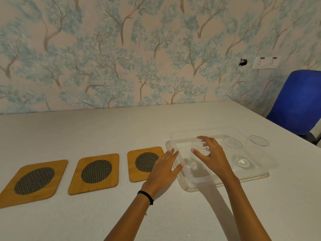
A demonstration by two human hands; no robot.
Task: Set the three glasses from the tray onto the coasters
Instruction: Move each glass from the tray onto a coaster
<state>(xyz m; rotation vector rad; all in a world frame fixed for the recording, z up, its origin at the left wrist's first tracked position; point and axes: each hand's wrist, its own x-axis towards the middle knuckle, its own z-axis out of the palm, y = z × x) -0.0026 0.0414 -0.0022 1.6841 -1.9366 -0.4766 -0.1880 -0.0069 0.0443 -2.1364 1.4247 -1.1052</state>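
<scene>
Three clear glasses stand in a clear plastic tray (175, 153) on the right of the white table: the left glass (199, 150), the middle glass (232, 145) and the right glass (258, 145). My right hand (211, 153) curls around the left glass's rim with fingers spread; whether it grips is unclear. My left hand (165, 169) lies flat and open by the tray's left edge, partly over the right coaster (137, 162). The middle coaster (95, 173) and the left coaster (33, 181) are bamboo squares with mesh ovals, all bare.
A blue chair (298, 101) stands past the table's right corner. Behind the table is a wall with tree-patterned paper and a white socket plate (266, 62).
</scene>
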